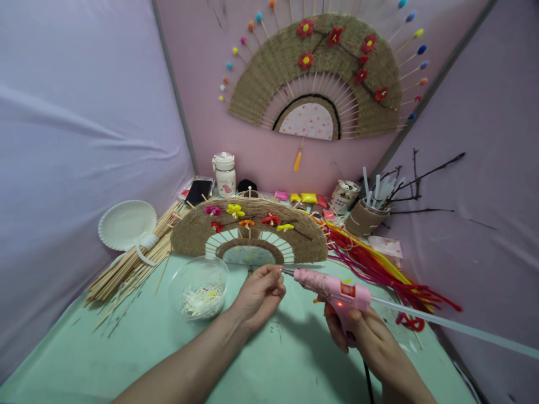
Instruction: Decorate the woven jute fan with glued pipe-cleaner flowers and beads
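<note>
My right hand (366,331) grips a pink hot glue gun (332,289) by its handle, a long clear glue stick (446,320) running out of its back. The metal nozzle points left and meets the fingertips of my left hand (263,294). Those fingers are pinched together, on something too small to make out. Just behind stands a twine-covered fan (193,230) with colourful flowers, such as a yellow flower (235,211). Left of my left hand sits a clear plastic bowl (177,292) containing small white and yellow bits.
Bundled wooden sticks (122,272) and a white paper plate (126,224) lie at left. Red and yellow pipe cleaners (387,269) spread at right near a brown pot (364,219) of twigs. A white bottle (225,177) stands behind; a larger fan (261,73) hangs on the wall.
</note>
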`<action>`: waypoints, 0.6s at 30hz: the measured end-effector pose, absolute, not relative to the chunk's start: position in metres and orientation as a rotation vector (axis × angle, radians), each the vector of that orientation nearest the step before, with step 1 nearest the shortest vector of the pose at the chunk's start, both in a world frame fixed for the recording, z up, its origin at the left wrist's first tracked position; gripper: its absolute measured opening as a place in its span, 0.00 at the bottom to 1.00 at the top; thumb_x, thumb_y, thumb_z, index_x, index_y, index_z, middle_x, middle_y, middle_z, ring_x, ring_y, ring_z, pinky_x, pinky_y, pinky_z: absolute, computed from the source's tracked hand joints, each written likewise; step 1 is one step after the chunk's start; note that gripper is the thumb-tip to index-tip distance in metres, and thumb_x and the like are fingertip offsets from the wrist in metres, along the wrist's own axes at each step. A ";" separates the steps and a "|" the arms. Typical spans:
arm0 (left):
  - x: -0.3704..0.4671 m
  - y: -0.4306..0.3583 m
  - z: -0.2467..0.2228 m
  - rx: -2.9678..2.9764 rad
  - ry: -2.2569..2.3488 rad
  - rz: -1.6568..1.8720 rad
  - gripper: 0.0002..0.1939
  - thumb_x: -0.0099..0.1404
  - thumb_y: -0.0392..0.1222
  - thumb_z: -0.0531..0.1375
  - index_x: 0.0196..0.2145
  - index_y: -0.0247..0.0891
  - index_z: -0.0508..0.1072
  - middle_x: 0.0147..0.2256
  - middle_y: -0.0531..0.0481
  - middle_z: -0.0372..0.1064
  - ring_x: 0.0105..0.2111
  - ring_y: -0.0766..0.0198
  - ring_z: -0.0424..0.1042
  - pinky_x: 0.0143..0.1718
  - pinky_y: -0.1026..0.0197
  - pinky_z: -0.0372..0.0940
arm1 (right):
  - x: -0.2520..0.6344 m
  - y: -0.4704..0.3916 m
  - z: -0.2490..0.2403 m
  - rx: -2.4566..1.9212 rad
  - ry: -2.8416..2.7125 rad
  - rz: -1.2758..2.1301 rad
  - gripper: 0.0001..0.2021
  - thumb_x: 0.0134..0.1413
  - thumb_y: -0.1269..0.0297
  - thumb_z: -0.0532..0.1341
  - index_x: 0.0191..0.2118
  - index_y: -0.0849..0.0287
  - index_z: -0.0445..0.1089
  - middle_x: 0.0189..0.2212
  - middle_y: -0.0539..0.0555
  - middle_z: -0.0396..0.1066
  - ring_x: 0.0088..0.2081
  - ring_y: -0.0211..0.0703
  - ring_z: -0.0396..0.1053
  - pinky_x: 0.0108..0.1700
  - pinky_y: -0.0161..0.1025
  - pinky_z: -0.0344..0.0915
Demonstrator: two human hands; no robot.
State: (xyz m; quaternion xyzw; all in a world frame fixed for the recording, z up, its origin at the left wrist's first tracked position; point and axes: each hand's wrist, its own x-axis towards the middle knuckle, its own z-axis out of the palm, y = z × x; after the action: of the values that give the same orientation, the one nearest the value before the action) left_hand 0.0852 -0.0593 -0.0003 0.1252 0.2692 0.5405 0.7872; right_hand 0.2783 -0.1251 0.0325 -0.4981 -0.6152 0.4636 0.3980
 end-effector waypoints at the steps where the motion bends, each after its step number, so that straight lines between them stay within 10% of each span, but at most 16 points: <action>1: 0.085 -0.059 -0.001 0.267 0.581 1.163 0.19 0.38 0.39 0.78 0.25 0.31 0.75 0.19 0.57 0.56 0.21 0.75 0.52 0.23 0.71 0.51 | 0.278 -0.125 0.033 -1.266 -1.555 1.173 0.29 0.61 0.37 0.47 0.30 0.59 0.67 0.16 0.48 0.60 0.18 0.37 0.55 0.22 0.35 0.57; 18: 0.085 -0.058 -0.004 0.256 0.555 1.162 0.18 0.40 0.38 0.77 0.26 0.31 0.75 0.18 0.59 0.53 0.21 0.76 0.51 0.22 0.71 0.50 | 0.279 -0.123 0.029 -1.253 -1.575 1.213 0.28 0.62 0.37 0.47 0.30 0.59 0.65 0.16 0.47 0.59 0.18 0.36 0.54 0.22 0.35 0.55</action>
State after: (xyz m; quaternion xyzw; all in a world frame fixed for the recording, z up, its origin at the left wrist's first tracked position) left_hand 0.0848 -0.0583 -0.0039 0.1190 0.2578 0.5403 0.7921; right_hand 0.2794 -0.1226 0.0292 -0.4921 -0.6184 0.4763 0.3854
